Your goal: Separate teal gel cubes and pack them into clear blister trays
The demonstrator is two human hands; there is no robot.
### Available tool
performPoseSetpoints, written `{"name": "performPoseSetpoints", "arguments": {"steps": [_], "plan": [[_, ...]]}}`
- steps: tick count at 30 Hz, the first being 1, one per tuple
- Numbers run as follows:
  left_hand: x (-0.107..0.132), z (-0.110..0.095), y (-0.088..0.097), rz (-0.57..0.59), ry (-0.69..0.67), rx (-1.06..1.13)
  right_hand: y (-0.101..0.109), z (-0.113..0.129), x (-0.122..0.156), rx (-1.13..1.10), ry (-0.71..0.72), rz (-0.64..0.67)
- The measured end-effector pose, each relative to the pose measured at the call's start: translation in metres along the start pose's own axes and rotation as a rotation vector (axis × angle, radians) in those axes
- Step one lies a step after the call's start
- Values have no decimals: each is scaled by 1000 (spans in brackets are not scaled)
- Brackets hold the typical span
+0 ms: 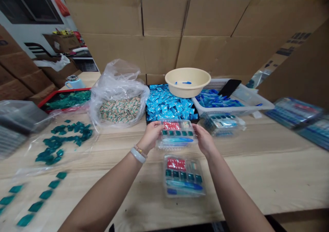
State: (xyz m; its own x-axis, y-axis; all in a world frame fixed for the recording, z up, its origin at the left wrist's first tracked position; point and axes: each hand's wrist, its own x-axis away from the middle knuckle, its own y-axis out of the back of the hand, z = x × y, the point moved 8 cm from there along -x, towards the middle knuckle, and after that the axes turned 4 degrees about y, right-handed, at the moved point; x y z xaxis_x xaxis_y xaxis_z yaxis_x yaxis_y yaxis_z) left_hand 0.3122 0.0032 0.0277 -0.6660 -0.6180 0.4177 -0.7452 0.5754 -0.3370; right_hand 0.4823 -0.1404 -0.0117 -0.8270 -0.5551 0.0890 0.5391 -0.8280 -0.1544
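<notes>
Between my two hands is a clear plastic tray [177, 141] with a red packet, a row of dark green squares and a blue pen-like piece inside. My left hand [153, 133], with a white bangle at the wrist, pinches its left edge. On the opposite edge, the fingers of my right hand [204, 138] grip it. A second filled clear tray [183, 175] lies on the table nearer to me, between my forearms. Just beyond the held tray sits a black box of blue sachets [169, 103].
A cream basin [187, 82] rests behind, beside a white basket [246, 105] of blue pieces. More filled trays [222, 124] stand right. A plastic bag [119, 108] of small packets, loose green squares [64, 139] and a red tray [66, 100] lie left. Cardboard [164, 53] walls the back.
</notes>
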Motion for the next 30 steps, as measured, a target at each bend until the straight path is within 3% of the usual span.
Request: {"name": "performPoseSetpoints", "arguments": {"steps": [6,11,14,16,19,22,25,28,30], "plan": [[-2,-17,-9,91,108,105,-15,17,-2,-106,15,169],[-13,-37,-24,139,158,167,-20,52,-13,-126,109,166],[-16,-48,-30,193,159,153,-40,67,-12,-276,19,309],[-13,-52,-27,171,143,108,-53,74,-7,-326,-63,405],[5,-54,-22,149,41,58,-58,78,8,-302,-159,436],[40,-37,-19,195,-63,-14,-42,64,36,-201,-270,376],[71,5,-7,149,-118,-241,-8,36,75,-77,-316,244],[85,44,7,37,-217,-627,22,10,106,147,-205,164],[88,59,10,-15,-294,-863,33,3,111,409,-60,144]]}}
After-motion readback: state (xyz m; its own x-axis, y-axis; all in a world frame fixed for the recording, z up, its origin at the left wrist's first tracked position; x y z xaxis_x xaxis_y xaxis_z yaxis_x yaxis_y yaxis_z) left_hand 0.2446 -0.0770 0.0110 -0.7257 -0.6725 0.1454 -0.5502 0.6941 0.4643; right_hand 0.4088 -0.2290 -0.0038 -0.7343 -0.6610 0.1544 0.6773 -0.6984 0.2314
